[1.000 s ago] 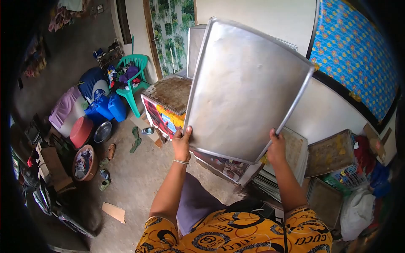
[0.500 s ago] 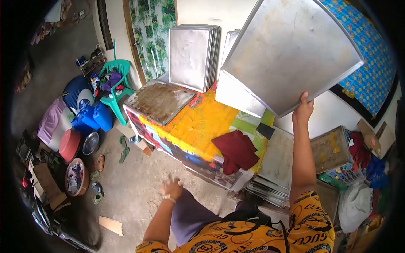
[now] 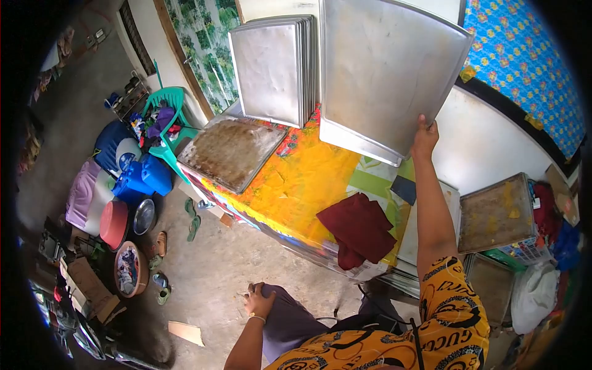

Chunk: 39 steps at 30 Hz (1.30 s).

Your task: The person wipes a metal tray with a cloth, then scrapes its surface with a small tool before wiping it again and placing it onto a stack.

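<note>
While my right hand [image 3: 424, 139] is closed on the lower right edge of the big metal tray [image 3: 391, 68], thumb showing on the face turned to me, my left hand [image 3: 258, 302] is down by my left knee [image 3: 280, 308]. That left one is half open with the fingers loosely spread, and it's got hold of nothing. Can't really tell if it's resting on the knee or just beside it.

The metal tray is up on edge and tilted, over the far right part of the table [image 3: 302, 191]. Its top runs out of view. Behind it, the bright lower part of another tray [image 3: 351, 143] pokes out, and I can't make out whether the two touch.

Left of those, a stack of trays [image 3: 268, 74] stands on edge at the far side of the table. A stained tray [image 3: 231, 151] lies flat on the left end, all brown and blotchy. Yellow patterned covering on the table, and a crumpled maroon cloth [image 3: 357, 228] sits at its near right end, with a small dark square [image 3: 404, 189] a bit farther back.

Off to the right, a second stained tray [image 3: 496, 213] leans by a basket [image 3: 524, 251], with a white sack [image 3: 535, 296] nearer me. Over on the left there's a green chair [image 3: 174, 102] piled with clothes [image 3: 161, 126].
</note>
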{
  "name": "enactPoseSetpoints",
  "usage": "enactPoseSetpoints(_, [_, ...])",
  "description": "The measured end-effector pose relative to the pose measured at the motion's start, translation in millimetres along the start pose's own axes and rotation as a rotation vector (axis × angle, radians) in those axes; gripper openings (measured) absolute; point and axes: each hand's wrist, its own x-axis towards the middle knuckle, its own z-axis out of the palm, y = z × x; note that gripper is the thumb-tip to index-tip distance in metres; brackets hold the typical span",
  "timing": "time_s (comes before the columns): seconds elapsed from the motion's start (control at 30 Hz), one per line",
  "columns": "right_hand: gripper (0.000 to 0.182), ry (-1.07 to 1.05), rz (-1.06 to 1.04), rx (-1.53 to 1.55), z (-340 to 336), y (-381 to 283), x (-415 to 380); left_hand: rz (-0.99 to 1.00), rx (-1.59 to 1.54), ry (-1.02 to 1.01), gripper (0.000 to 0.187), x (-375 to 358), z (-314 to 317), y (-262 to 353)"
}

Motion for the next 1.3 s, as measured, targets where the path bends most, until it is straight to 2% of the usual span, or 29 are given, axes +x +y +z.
enactPoseSetpoints(0.17, [0.031,0.0,0.054,-0.043,1.6,42.4,-6.8,-0.003,0.021,0.0,0.059,2.9,-0.9,2.6])
enactPoseSetpoints(0.27, [0.039,0.004,-0.021,-0.409,-7.0,64.5,-13.4,0.001,0.016,-0.004,0.059,3.7,-2.8,2.5])
enactPoseSetpoints(0.37, [0.039,-0.043,-0.089,-0.509,-10.4,78.5,-17.5,0.008,-0.018,-0.007,0.059,4.3,-1.5,-1.9])
enactPoseSetpoints(0.47, [0.051,0.063,-0.147,-0.552,-6.4,94.8,-12.4,0.013,-0.021,0.001,0.059,4.4,-1.7,-4.0])
enactPoseSetpoints(0.77, [0.042,0.12,-0.133,-0.701,-2.1,95.6,-9.5,0.024,-0.038,0.009,0.059,0.2,-4.1,-6.4])
enactPoseSetpoints(0.87, [0.045,0.108,-0.319,-0.71,-6.5,107.4,-10.6,0.041,-0.028,0.034,0.058,-0.4,-4.9,-3.8])
enactPoseSetpoints(0.97, [0.051,0.074,-0.207,-1.017,-11.8,87.0,-23.8,0.049,-0.048,0.038,0.058,1.6,-1.5,-4.6])
enactPoseSetpoints(1.07, [0.051,0.073,-0.139,-1.054,-17.8,85.7,-24.8,0.052,-0.066,0.032,0.059,4.6,1.8,-8.5])
enactPoseSetpoints(1.17, [0.048,0.085,-0.158,-1.077,-19.9,89.6,-19.0,0.049,-0.065,0.038,0.059,4.1,3.1,-7.9])
enactPoseSetpoints(1.3, [0.039,0.082,-0.085,-1.05,-18.6,85.2,-19.0,0.047,-0.054,0.038,0.059,4.3,4.0,-9.1])
